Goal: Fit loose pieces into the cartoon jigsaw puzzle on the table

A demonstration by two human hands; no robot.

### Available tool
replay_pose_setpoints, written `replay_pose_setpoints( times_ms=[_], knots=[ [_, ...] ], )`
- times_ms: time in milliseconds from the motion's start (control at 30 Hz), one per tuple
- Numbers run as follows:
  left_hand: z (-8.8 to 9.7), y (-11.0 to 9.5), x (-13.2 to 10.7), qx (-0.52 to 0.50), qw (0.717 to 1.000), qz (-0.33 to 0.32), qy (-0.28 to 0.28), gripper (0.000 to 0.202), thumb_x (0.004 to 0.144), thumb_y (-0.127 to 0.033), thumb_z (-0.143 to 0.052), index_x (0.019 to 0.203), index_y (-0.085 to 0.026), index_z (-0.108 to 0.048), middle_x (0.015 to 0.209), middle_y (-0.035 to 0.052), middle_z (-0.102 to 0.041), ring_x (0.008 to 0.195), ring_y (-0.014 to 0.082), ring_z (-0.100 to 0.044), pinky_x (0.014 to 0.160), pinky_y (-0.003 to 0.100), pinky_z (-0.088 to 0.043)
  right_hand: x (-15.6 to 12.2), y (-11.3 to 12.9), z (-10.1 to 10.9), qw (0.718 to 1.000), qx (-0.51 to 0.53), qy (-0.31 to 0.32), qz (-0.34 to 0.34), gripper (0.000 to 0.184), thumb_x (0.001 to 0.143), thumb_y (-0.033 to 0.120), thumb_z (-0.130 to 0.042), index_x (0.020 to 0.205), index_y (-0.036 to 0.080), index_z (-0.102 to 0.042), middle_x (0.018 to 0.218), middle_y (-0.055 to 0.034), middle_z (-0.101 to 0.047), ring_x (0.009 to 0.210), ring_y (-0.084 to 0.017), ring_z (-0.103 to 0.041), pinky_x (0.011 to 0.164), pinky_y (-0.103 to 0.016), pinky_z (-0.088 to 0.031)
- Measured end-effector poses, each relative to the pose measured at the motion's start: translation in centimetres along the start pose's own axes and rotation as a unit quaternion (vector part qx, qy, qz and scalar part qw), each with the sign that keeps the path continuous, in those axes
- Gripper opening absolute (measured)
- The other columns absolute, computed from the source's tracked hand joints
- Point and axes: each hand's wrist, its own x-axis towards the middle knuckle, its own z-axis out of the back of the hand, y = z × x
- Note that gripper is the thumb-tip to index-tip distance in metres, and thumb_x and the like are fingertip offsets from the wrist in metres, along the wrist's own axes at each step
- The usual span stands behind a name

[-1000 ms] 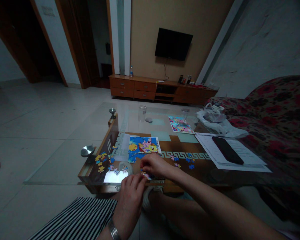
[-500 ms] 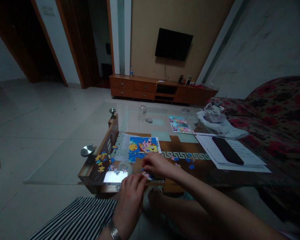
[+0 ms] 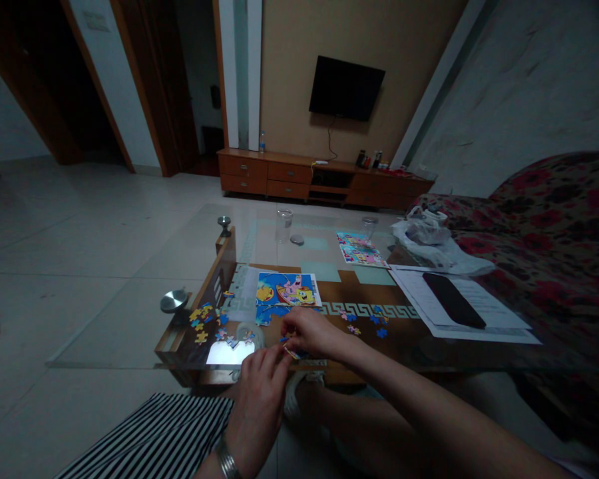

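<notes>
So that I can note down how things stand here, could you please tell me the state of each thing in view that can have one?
Right hand: fingers closed on a small puzzle piece.
Left hand: fingers curled beside that piece; grip unclear.
Jigsaw puzzle: partly assembled.
Television: screen dark.
Smartphone: lying flat on papers.
Cabinet drawers: shut.
Plastic bag: crumpled.

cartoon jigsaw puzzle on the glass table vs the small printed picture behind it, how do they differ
The part-built cartoon jigsaw puzzle lies nearer the person than the small printed cartoon picture, further back on the glass tabletop. The puzzle looks larger, with a ragged blue lower edge; the picture is one whole, slanted sheet. Both lie flat, showing bright cartoons.
</notes>
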Motion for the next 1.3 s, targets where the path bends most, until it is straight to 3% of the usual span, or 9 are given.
replay_pose_setpoints(
  times_ms=[400,567,833,1033,1200,1300],
  knots=[
    [-0.2,0.0,0.0,-0.006,1.000,-0.007,-0.026,0.056,0.075,0.005,-0.040,0.123,-0.021,-0.052,0.120,0.0083,-0.054,0.108,0.0234,-0.050,0.091,0.044,-0.047,0.1,0.6,0.0,0.999,0.042,0.002,-0.008,0.014,0.069,0.009,-0.071,0.079,0.017,-0.064,0.071,0.0017,-0.061,0.063,-0.011,-0.052,0.053,-0.022,-0.034],
    [-0.1,0.0,0.1,-0.006,1.000,-0.005,-0.025,0.056,0.074,0.006,-0.039,0.121,-0.020,-0.054,0.118,0.0090,-0.056,0.107,0.0234,-0.051,0.090,0.043,-0.048,0.0,1.3,0.1,0.999,0.048,0.011,0.008,0.031,0.071,0.004,-0.067,0.098,0.020,-0.065,0.080,0.0013,-0.065,0.069,-0.012,-0.056,0.059,-0.021,-0.038],
    [-0.1,-0.1,0.2,0.004,1.000,0.007,-0.008,0.056,0.074,0.007,-0.040,0.121,-0.020,-0.055,0.119,0.0079,-0.056,0.108,0.0245,-0.051,0.091,0.045,-0.047,0.1,1.4,0.4,0.999,-0.015,0.012,0.031,0.014,0.076,0.013,-0.072,0.089,0.017,-0.068,0.091,-0.0052,-0.062,0.083,-0.017,-0.055,0.069,-0.025,-0.039],
    [-0.2,-0.1,0.2,0.011,1.000,0.010,0.005,0.057,0.073,0.008,-0.041,0.121,-0.019,-0.056,0.118,0.0070,-0.059,0.107,0.0243,-0.051,0.092,0.044,-0.047,0.4,1.5,0.1,0.999,-0.042,0.008,0.031,0.011,0.073,0.010,-0.072,0.082,0.016,-0.068,0.090,-0.0054,-0.062,0.082,-0.017,-0.054,0.065,-0.025,-0.037],
    [0.1,-0.1,0.3,0.026,0.999,0.012,0.016,0.054,0.074,0.007,-0.044,0.120,-0.019,-0.057,0.121,0.0073,-0.058,0.109,0.0252,-0.051,0.094,0.045,-0.046,0.3,1.8,0.2,0.997,-0.055,0.005,0.062,0.024,0.074,0.010,-0.071,0.096,0.019,-0.069,0.098,-0.0049,-0.062,0.088,-0.018,-0.055,0.069,-0.025,-0.038],
    [0.0,-0.1,0.2,0.031,0.999,0.012,0.022,0.053,0.075,0.005,-0.045,0.120,-0.020,-0.058,0.120,0.0065,-0.059,0.107,0.0248,-0.052,0.094,0.044,-0.047,0.3,1.8,0.3,0.995,-0.067,0.011,0.080,0.019,0.074,0.010,-0.070,0.090,0.019,-0.070,0.097,-0.0048,-0.062,0.086,-0.017,-0.055,0.068,-0.025,-0.038]
  ],
)
